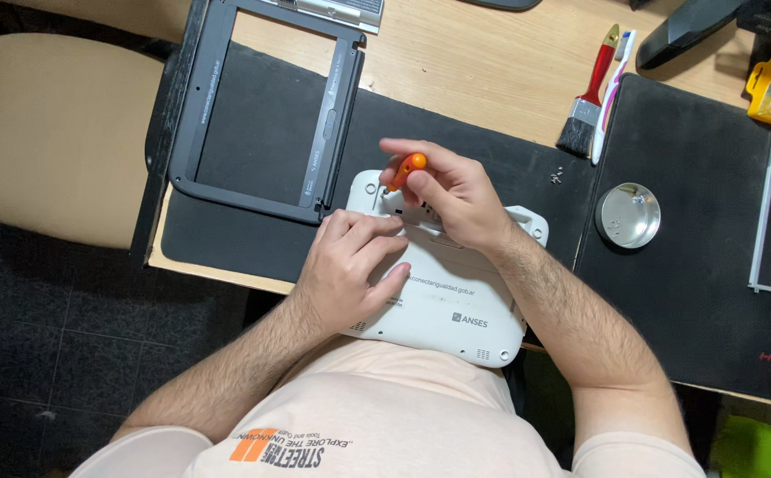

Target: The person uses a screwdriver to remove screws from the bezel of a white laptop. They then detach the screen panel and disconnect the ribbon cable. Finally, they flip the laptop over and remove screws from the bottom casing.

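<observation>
My right hand (452,190) pinches the small orange screwdriver (408,168); my left hand (350,265) lies flat, fingers together, on the white netbook shell (461,310). That rigid, smooth plastic looks light and likely to slide, so I'd brace its edges.

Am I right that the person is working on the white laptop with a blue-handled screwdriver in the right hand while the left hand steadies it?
Not quite: the head view shows the screwdriver handle is orange, not blue. The rest holds: the right hand holds it at the white laptop, and the left hand rests flat on the case.
</observation>
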